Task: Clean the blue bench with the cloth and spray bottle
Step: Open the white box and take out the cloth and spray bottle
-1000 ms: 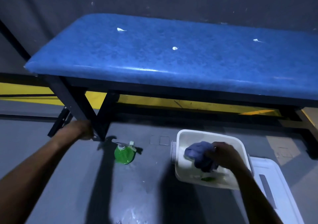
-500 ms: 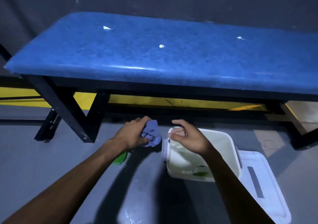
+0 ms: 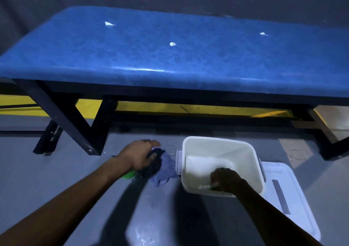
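Observation:
The blue bench [image 3: 188, 60] spans the view ahead, with three white spots on its padded top. My left hand [image 3: 139, 155] is low over the floor, shut on a crumpled blue-grey cloth [image 3: 164, 167] that hangs beside the white bin. A green bottle [image 3: 129, 175] stands on the floor, mostly hidden under my left wrist. My right hand [image 3: 224, 179] is down inside the white bin [image 3: 217, 145], its fingers curled on a small green and white thing [image 3: 206, 187] at the bottom; I cannot make out a firm grip.
A white lid [image 3: 283, 198] lies on the grey floor right of the bin. The bench's black legs [image 3: 75, 132] stand left of my hands, another leg at far right. A yellow strip runs behind the bench along the dark wall.
The cloth passed from my right hand to my left, which has lowered with it toward the floor. My right hand has gone back down into the bin.

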The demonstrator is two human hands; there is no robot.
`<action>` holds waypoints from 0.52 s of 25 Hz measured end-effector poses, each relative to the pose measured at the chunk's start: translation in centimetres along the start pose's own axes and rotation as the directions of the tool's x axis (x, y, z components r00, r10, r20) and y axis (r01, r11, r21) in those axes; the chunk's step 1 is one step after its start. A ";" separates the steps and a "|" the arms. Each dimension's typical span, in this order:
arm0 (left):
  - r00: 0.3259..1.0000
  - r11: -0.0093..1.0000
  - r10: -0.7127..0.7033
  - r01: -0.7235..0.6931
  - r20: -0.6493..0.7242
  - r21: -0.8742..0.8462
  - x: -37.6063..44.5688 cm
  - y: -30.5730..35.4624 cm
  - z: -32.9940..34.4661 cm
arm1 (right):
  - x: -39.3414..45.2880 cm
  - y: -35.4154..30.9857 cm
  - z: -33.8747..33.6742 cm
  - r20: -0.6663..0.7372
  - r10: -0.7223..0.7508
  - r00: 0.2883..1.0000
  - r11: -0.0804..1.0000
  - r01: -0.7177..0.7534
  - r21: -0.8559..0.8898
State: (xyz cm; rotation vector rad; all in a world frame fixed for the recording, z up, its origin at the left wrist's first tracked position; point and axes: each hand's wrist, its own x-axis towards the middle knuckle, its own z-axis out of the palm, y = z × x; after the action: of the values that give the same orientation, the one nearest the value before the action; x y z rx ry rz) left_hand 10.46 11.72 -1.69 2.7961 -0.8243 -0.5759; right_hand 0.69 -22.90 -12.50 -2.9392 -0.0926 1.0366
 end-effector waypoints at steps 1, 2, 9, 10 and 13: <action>0.999 0.999 0.031 -0.032 -0.035 -0.011 -0.6 -0.6 -1.7 | 0.1 0.1 -0.2 -0.023 -0.010 1.000 0.999 0.009 -0.039; 0.993 0.997 0.067 -0.070 -0.096 -0.027 -1.3 -1.0 -3.3 | 0.0 0.0 -0.4 -0.040 -0.012 0.999 0.998 0.009 -0.065; 0.946 0.965 -0.092 0.008 -0.311 -0.261 -8.0 -5.3 -7.4 | -4.3 1.2 -5.8 -0.282 0.039 0.959 0.992 -0.003 0.127; 0.951 0.967 -0.117 0.042 -0.287 -0.253 -8.3 -6.1 -6.9 | -5.7 1.3 -7.6 -0.331 0.081 0.940 0.973 -0.003 0.230; 0.964 0.969 -0.148 0.097 -0.221 -0.225 -8.2 -7.2 -5.7 | -9.1 -1.8 -12.6 -0.500 0.023 0.866 0.893 0.207 0.400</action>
State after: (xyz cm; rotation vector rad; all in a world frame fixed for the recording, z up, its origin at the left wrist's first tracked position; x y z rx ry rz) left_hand 10.01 22.55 4.19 2.6622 -0.5106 -0.3173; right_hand 1.42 -21.72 3.15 -2.6315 0.0109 0.2137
